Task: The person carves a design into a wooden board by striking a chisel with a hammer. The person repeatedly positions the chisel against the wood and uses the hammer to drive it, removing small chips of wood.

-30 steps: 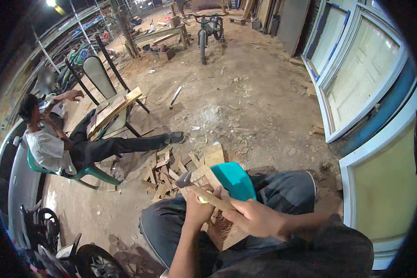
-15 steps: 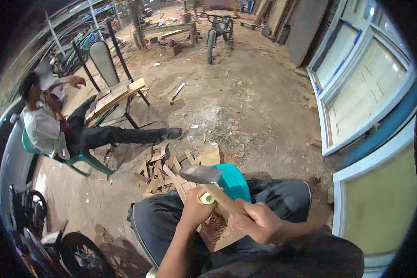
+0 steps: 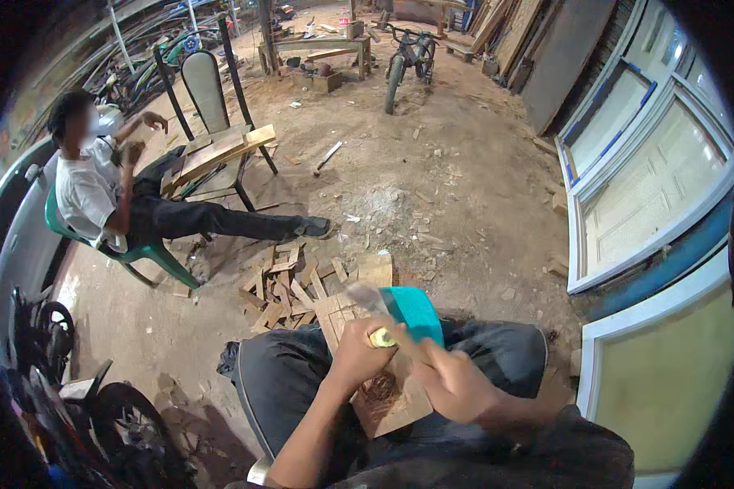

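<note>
My left hand (image 3: 355, 355) is closed around a chisel (image 3: 381, 337); its pale yellow handle end points up, and its blade is hidden. In my right hand (image 3: 457, 386) is the wooden handle of a hammer (image 3: 404, 344). The grey hammer head, blurred by motion, is raised just beyond the chisel's handle end. Across my lap lies a carved wooden board (image 3: 408, 414), with brown shavings in a hollow below my left hand. The board's far end rests by a teal plastic seat (image 3: 416, 311) between my knees.
Wood offcuts (image 3: 289, 285) lie piled beyond my left knee. A person (image 3: 94, 183) sits on a green chair at the left, one leg stretched toward the pile. Near them stands a chair (image 3: 208, 94) bearing planks. White-framed panels (image 3: 652, 179) lean at the right; a bicycle (image 3: 400, 69) stands far off.
The hammer has swung and its head is now blurred. Both hands keep their holds. The whole view has shifted slightly, with the surroundings now further right.
</note>
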### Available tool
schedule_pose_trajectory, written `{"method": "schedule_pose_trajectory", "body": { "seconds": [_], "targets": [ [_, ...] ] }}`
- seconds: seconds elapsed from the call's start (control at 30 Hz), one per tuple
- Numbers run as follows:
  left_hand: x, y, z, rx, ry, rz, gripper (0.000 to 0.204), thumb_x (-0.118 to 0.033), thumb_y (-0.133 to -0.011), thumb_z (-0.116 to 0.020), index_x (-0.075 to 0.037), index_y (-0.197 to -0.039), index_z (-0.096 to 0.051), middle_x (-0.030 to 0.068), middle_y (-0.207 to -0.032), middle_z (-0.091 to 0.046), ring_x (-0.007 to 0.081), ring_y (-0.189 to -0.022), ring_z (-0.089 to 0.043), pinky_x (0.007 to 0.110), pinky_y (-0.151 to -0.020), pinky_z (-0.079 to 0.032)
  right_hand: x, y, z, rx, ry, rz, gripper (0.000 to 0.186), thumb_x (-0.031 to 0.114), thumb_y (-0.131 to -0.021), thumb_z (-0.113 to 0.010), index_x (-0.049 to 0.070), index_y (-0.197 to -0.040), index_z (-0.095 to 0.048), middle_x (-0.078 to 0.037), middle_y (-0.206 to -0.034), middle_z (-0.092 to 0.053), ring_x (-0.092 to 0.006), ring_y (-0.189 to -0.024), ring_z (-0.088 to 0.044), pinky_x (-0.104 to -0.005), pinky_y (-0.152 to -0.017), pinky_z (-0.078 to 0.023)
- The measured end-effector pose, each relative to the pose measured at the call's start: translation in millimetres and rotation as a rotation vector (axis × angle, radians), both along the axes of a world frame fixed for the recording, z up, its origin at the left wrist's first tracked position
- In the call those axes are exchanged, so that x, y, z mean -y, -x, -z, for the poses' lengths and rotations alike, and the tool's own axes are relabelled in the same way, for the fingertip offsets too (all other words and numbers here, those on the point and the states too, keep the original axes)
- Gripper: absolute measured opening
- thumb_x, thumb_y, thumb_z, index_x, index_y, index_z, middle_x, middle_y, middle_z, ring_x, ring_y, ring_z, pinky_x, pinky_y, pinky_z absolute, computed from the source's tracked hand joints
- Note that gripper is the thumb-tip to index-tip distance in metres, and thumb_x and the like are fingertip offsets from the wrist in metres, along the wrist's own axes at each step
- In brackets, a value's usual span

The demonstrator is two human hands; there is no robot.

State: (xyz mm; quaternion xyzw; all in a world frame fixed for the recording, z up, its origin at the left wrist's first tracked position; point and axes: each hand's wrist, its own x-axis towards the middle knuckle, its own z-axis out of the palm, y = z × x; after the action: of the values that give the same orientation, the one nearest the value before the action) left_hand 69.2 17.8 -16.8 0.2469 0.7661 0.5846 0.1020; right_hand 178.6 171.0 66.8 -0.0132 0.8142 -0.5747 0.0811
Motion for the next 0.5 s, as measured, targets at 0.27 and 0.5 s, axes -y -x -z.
{"method": "schedule_pose_trajectory", "body": {
  "seconds": [0.27, 0.5],
  "targets": [
    [1, -1, 15, -0.032, 0.174, 0.1, 0.017, -0.01, -0.071, -0.069, 0.0, -0.083, -0.065, 0.0207, -0.081, -0.066, 0.0365, -0.075, -0.066, 0.042, -0.065, -0.049, 0, 17, 16, -0.037, -0.094, 0.122, 0.038, 0.031, -0.092, -0.066, -0.002, -0.109, -0.054, -0.015, -0.075, -0.063, -0.0189, -0.066, -0.063, -0.0371, -0.06, -0.048],
    [2, -5, 1, -0.093, 0.201, 0.107, 0.017, -0.013, -0.073, -0.069, 0.001, -0.078, -0.062, 0.0194, -0.077, -0.065, 0.0376, -0.073, -0.064, 0.043, -0.066, -0.048, -1, 22, 36, -0.075, -0.052, 0.157, 0.046, 0.033, -0.086, -0.074, -0.002, -0.111, -0.057, -0.014, -0.082, -0.063, -0.015, -0.075, -0.062, -0.0345, -0.068, -0.05]
  ]
}}
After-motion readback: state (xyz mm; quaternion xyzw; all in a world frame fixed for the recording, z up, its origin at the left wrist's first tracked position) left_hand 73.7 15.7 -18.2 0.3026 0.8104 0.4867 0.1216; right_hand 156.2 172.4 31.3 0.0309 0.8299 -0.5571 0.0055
